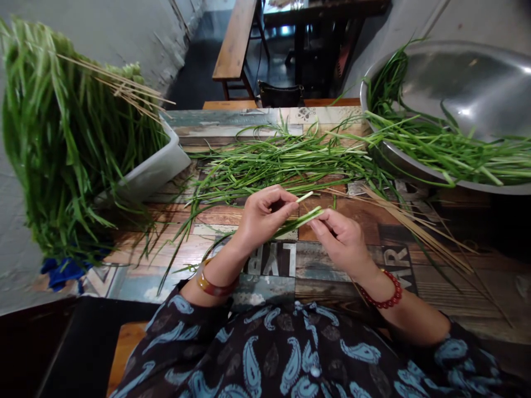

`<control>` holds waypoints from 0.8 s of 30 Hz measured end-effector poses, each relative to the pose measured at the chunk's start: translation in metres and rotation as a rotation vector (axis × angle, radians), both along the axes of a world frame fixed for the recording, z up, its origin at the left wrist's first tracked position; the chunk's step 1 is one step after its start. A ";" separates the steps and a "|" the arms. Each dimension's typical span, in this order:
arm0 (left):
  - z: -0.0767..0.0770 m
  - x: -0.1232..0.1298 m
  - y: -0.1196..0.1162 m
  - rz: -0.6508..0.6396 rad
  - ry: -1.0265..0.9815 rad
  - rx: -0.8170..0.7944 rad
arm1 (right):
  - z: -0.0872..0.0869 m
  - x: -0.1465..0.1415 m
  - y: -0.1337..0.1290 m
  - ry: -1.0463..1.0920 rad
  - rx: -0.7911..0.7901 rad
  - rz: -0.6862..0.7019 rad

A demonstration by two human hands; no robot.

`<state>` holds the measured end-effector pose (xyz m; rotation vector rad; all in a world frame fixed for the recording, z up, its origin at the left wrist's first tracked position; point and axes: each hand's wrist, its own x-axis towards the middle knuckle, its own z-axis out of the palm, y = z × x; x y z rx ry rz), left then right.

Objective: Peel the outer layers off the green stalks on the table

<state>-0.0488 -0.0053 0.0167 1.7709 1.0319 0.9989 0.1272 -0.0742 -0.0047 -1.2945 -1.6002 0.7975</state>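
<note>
Your left grip [267, 213] is pinched shut on a thin, pale-tipped green stalk [305, 197]; your right grip [342, 240] pinches slender green stalks [309, 216] just beside it. Beyond both, long loose greens [282, 163] cover the patchwork wooden counter [319, 268].

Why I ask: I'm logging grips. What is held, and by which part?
Stalks: the left hand pinches one near its pale end; the right hand, a few near their ends.

The left hand [267, 213] hides part of the held stalks [297, 222]; the right edge crops the metal bowl [477, 83]
</note>
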 end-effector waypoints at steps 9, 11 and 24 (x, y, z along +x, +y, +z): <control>-0.001 0.000 -0.002 -0.014 0.100 0.188 | 0.000 -0.003 0.000 -0.006 -0.016 -0.024; -0.001 -0.001 -0.002 -0.023 0.100 0.217 | -0.001 -0.002 0.000 -0.007 -0.017 -0.024; 0.003 -0.002 -0.002 -0.190 0.050 0.043 | -0.004 -0.002 0.002 -0.024 0.018 -0.013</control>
